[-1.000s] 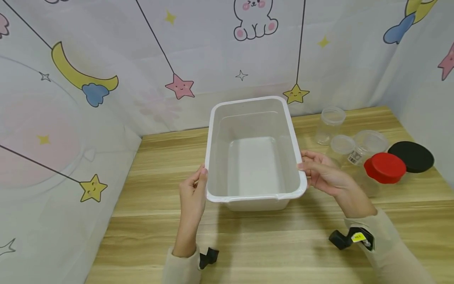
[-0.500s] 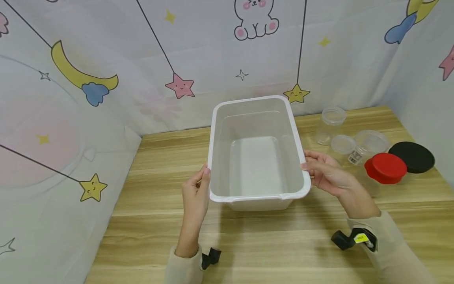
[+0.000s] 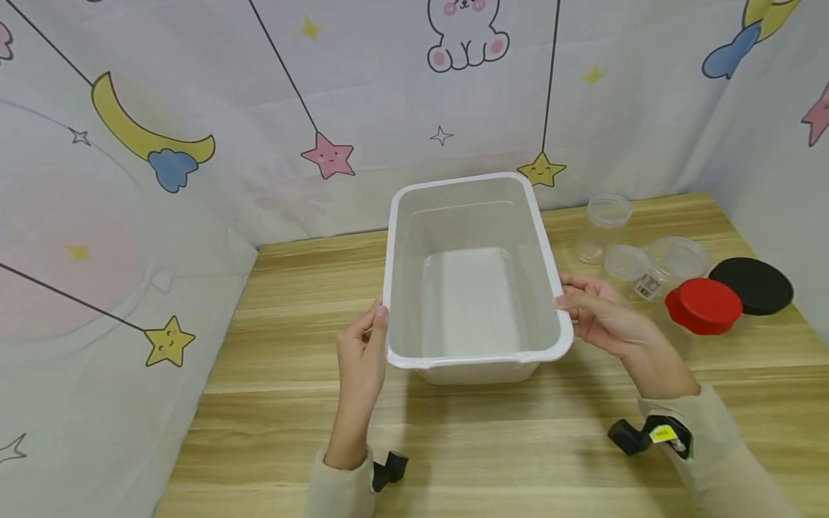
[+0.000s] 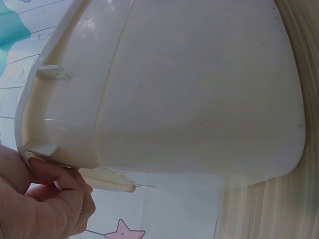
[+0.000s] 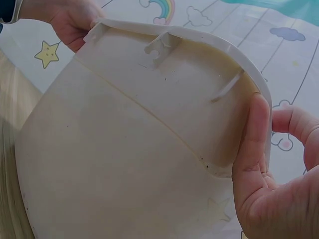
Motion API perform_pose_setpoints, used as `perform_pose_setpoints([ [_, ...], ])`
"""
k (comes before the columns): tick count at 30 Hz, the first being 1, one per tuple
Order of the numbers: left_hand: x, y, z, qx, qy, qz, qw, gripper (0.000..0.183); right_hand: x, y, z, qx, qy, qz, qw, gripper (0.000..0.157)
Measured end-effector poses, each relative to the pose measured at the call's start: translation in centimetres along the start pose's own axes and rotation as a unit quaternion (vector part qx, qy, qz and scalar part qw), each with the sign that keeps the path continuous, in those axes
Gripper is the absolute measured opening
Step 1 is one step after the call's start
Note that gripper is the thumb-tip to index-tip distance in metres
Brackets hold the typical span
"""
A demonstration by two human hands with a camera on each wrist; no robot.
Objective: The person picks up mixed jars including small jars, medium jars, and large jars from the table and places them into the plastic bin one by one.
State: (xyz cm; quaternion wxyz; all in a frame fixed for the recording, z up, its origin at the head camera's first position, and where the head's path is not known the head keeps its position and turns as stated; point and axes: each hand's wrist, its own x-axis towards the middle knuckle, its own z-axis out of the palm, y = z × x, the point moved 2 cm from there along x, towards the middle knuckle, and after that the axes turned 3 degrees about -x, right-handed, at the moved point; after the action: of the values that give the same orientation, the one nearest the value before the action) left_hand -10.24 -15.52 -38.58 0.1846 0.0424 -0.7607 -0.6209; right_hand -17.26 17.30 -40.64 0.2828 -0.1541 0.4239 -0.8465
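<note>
A deep white plastic tub [image 3: 476, 302] stands in the middle of the head view, its inside bare and its mouth facing up toward me. My left hand [image 3: 363, 360] pinches the rim at the left side near the front corner, thumb on top. On the opposite side my right hand [image 3: 602, 316] grips the rim, thumb above and fingers tucked below it. In the left wrist view the tub's outer wall [image 4: 199, 94] fills most of the picture, with the left hand [image 4: 50, 199] curled at the rim. The right wrist view shows the right hand [image 5: 269, 174] around the rim's edge.
To the right on the wooden table [image 3: 291, 417] are a tall clear jar [image 3: 599, 230], a smaller clear jar [image 3: 626, 263], a clear container with a barcode label [image 3: 676, 262], a red lid [image 3: 704, 306] and a black lid [image 3: 751, 286]. A printed cloth [image 3: 388, 86] hangs behind.
The tub has shifted slightly to the right, with both hands moving along with it and keeping their hold on the rim. The jars and lids stay put.
</note>
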Motion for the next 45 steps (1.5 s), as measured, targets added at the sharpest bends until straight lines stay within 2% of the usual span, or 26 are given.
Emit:
perform_pose_setpoints([
  [19, 0.1, 0.1, 0.5, 0.005, 0.004, 0.017, 0.9998, 0.031, -0.2, -0.4, -0.3, -0.012, 0.010, -0.003, 1.000, 0.027],
  [25, 0.1, 0.1, 0.5, -0.002, 0.010, -0.004, 0.9999, 0.032, -0.3, -0.6, -0.4, -0.017, 0.006, 0.001, 1.000, 0.027],
  [30, 0.1, 0.1, 0.6, -0.013, 0.004, -0.030, 0.9995, 0.033, -0.4, -0.8, -0.4, -0.029, -0.003, 0.011, 1.000, 0.026],
  [34, 0.2, 0.3, 0.5, -0.013, -0.004, -0.037, 0.9992, 0.031, -0.5, -0.9, -0.5, -0.036, -0.010, 0.017, 0.999, 0.025],
  [45, 1.1, 0.3, 0.0, 0.041, -0.028, -0.039, 0.9980, 0.038, -0.5, -0.9, -0.5, -0.033, -0.019, 0.016, 0.999, 0.025],
])
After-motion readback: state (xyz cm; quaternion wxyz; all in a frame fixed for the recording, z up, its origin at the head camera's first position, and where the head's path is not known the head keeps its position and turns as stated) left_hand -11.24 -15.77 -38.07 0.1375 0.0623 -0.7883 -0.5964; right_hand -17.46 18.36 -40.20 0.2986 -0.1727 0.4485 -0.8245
